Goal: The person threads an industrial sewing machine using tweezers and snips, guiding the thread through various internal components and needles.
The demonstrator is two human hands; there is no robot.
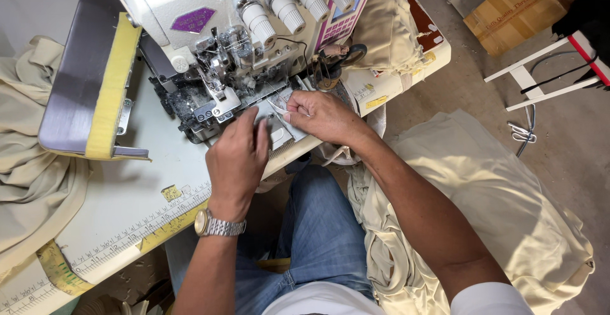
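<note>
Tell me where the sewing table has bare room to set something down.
The table is bare between the tilted grey tray, the left hand and the yellow measuring tape along its front edge. It is crowded around the machine head, where both hands work, and behind the right hand, under stacked cream fabric.

One overlock sewing machine (222,54) stood on the table. Four white tension knobs (295,0) sat in a row along the machine's top. Two hands, left hand (236,156) and right hand (324,116), were at the machine's front. One wristwatch (218,225) and one cardboard box (515,10) were present.
</note>
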